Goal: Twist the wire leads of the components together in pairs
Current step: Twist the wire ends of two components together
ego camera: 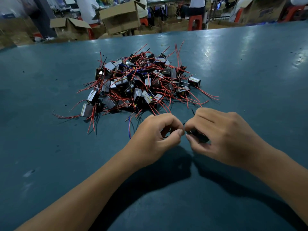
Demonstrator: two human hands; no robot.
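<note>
hands meet over a single component near the pile

while both forearms reach in from the near edge of the blue-green table (250,67), the two hands come together just in front of a heap of components (138,84). the left hand (155,135) has its fingers curled, thumb and forefinger tips pressed together at the point where they meet the other hand; thin dark leads seem to run through that pinch, though they are mostly hidden. the right hand (221,137) curls its fingers and thumb round a small dark component (199,135), of which only a part shows below the knuckles. the fingertips of both hands nearly touch.

the heap lies in the middle of the table, well beyond the hands: many small grey-and-black blocks tangled with red wires (206,94) that splay outward on all sides, and a blue wire (129,127) trailing close by the left hand. past the far table edge stand open cardboard boxes (120,17), red stools (195,22) and seated people, all blurred.
</note>
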